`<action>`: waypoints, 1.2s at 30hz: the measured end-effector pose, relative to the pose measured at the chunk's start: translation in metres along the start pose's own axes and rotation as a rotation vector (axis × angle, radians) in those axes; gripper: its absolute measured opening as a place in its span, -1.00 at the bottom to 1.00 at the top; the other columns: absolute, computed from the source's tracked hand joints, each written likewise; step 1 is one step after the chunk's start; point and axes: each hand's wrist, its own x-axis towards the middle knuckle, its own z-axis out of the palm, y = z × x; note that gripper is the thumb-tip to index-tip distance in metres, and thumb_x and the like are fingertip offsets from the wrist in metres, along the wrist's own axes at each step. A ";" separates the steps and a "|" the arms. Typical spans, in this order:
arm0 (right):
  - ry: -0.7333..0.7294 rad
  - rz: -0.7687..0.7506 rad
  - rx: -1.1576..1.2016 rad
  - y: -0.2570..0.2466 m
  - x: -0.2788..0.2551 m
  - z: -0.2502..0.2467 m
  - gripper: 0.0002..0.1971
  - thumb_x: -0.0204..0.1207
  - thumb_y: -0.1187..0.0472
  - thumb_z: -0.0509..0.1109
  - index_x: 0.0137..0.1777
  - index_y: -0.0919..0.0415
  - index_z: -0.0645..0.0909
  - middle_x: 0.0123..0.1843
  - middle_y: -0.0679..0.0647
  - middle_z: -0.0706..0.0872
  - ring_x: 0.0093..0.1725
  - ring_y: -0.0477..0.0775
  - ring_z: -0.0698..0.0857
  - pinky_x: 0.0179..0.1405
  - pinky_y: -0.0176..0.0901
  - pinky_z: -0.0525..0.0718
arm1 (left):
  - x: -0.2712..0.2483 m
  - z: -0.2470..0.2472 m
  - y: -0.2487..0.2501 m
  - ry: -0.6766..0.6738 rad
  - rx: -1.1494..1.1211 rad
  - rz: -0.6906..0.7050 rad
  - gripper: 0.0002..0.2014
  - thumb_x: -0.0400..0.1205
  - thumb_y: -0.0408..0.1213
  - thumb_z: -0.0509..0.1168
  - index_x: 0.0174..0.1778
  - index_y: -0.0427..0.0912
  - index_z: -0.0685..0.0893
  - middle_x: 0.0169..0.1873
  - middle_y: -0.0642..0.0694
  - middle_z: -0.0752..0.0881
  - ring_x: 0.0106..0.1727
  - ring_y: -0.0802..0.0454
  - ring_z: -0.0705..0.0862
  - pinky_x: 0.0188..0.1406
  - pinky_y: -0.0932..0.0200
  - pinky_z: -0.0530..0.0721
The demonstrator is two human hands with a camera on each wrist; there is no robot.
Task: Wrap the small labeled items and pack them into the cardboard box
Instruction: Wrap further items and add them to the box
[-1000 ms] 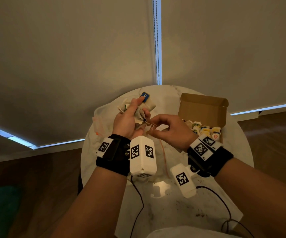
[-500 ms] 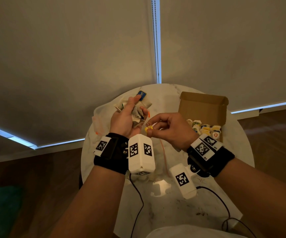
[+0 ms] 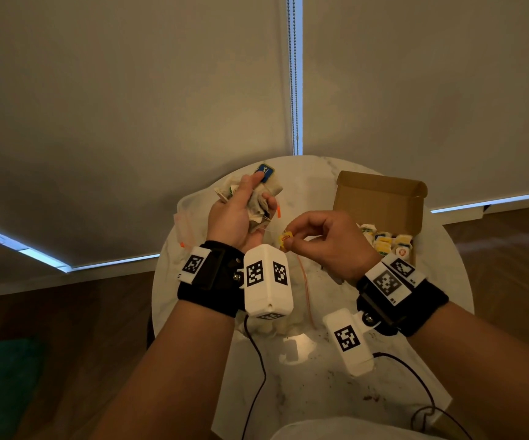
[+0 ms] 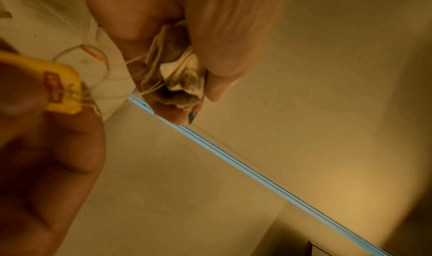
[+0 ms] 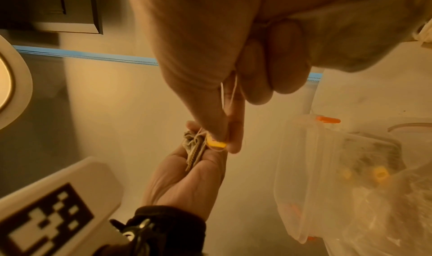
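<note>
My left hand (image 3: 258,193) grips a crumpled bunch of tea bags (image 3: 256,208) above the round table, its thumb on a blue tag (image 3: 265,173). The same bunch (image 4: 180,79) shows between its fingers in the left wrist view. My right hand (image 3: 292,246) pinches a small yellow tag (image 3: 284,239) between thumb and index finger. A thin string runs from that tag (image 4: 63,90) to the bunch (image 5: 194,149). The open cardboard box (image 3: 380,198) stands at the right and holds several wrapped items (image 3: 383,242).
The hands are over a round white marble table (image 3: 320,369). A clear plastic zip bag (image 5: 327,167) with more tea bags lies at its left side (image 3: 183,223). An orange string (image 3: 304,290) lies on the tabletop. Closed blinds (image 3: 129,90) hang behind, with wooden floor around.
My right hand has drawn a yellow tag on its string out of the bunch and away from the left hand. The left hand has risen slightly with the bunch.
</note>
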 end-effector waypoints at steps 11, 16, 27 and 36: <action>0.055 0.025 -0.039 -0.002 0.000 0.003 -0.92 0.35 0.36 0.64 -0.23 0.32 0.78 -0.26 0.24 0.76 -0.53 -0.25 0.59 -0.48 -0.50 0.45 | -0.004 0.009 0.001 -0.019 -0.019 -0.013 -0.79 0.75 -0.31 0.26 0.03 -0.38 0.74 -0.19 -0.21 0.78 -0.43 0.08 0.62 -0.42 0.25 0.69; 0.131 0.009 -0.009 0.001 0.002 0.006 -0.89 0.39 0.43 0.58 -0.23 0.23 0.77 -0.27 0.16 0.83 -0.30 -0.05 0.80 -0.26 -0.32 0.72 | -0.005 0.010 0.002 -0.027 -0.026 -0.006 -0.79 0.75 -0.32 0.26 0.02 -0.39 0.73 -0.28 -0.19 0.79 -0.45 0.09 0.62 -0.44 0.26 0.68; 0.170 0.075 0.091 -0.006 0.002 0.012 -0.91 0.46 0.34 0.55 -0.10 0.37 0.77 -0.26 0.15 0.84 -0.37 -0.18 0.79 -0.37 -0.46 0.63 | -0.006 0.010 -0.001 -0.049 -0.001 -0.027 -0.78 0.74 -0.30 0.27 0.10 -0.38 0.72 -0.20 -0.24 0.73 -0.41 0.07 0.65 -0.27 0.18 0.73; 0.133 0.191 0.252 -0.008 -0.001 0.008 -0.86 0.53 0.47 0.43 0.03 0.54 0.73 -0.39 0.11 0.74 -0.68 -0.28 0.56 -0.62 -0.59 0.42 | -0.004 0.011 0.001 -0.044 0.025 -0.008 -0.79 0.75 -0.28 0.24 0.08 -0.34 0.71 -0.41 -0.15 0.76 -0.51 0.11 0.67 -0.16 0.16 0.69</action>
